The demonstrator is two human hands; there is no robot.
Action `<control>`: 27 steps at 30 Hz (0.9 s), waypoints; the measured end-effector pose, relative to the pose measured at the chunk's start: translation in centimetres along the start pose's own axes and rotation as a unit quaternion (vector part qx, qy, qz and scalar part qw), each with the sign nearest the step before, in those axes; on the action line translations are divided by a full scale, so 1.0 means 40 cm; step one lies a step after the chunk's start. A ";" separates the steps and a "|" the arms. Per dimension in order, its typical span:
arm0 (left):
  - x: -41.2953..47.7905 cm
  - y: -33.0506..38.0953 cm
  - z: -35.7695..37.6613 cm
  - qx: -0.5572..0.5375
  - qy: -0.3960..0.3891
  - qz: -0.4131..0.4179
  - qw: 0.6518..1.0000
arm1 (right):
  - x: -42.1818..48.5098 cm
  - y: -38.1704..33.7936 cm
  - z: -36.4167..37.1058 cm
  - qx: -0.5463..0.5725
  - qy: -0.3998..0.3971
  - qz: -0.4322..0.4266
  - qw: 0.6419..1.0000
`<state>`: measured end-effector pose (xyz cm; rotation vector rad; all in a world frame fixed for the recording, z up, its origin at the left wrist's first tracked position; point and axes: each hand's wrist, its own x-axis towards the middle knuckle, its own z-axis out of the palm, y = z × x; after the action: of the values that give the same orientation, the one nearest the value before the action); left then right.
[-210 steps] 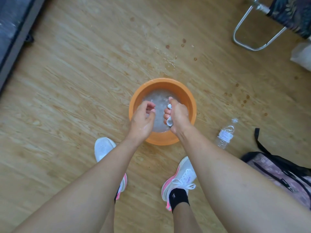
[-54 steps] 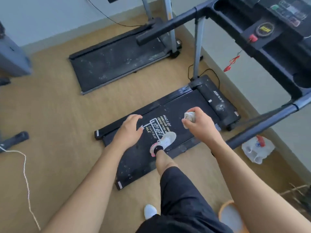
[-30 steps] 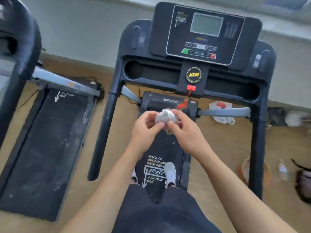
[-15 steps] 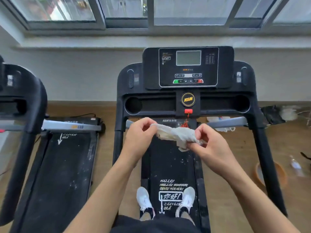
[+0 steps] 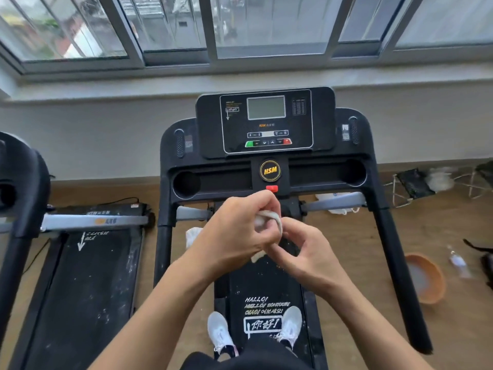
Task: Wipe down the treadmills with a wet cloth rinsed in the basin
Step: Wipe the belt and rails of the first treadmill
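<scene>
Cloth is wadded between both hands, in the air over the front end of the belt, just below the console. Left hand is curled round the wad from the left. Right hand pinches a trailing end from below right. The cloth's long axis cannot be told while it is bunched. The console lies straight ahead and above, the left hand nearer. Judged: wiping not yet begun. The belt is speckled white. Basin is on the wood floor beyond the right rail; second treadmill is at left, with windows ahead.
</scene>
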<state>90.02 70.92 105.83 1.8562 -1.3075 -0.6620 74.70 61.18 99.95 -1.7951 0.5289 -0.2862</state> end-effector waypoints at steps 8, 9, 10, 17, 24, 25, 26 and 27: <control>0.020 0.027 -0.059 0.019 0.096 -0.012 0.995 | -0.012 0.031 -0.029 0.050 -0.002 0.054 0.997; 0.022 0.024 -0.075 0.019 0.122 -0.019 0.992 | -0.012 0.034 -0.042 0.043 0.007 0.066 0.997; 0.021 0.019 -0.090 0.018 0.138 -0.028 0.990 | -0.012 0.036 -0.057 0.045 0.020 0.071 0.996; 0.006 0.002 -0.088 0.040 0.115 -0.072 0.990 | -0.015 -0.033 -0.161 0.064 -0.018 0.041 0.997; 0.019 0.048 -0.104 -0.152 0.054 -0.081 0.984 | -0.007 -0.088 -0.149 0.168 0.060 0.041 0.983; 0.015 0.043 -0.108 -0.136 0.060 -0.088 0.985 | -0.007 -0.091 -0.145 0.161 0.089 0.038 0.982; 0.007 0.032 -0.112 -0.124 0.057 -0.102 0.985 | -0.007 -0.096 -0.144 0.152 0.110 0.030 0.982; -0.006 0.017 -0.115 -0.123 0.039 -0.124 0.984 | -0.007 -0.102 -0.144 0.147 0.119 0.020 0.982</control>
<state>93.07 72.34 109.07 1.8346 -0.9078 -0.8326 72.68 57.32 105.53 -1.4700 0.6546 -0.5274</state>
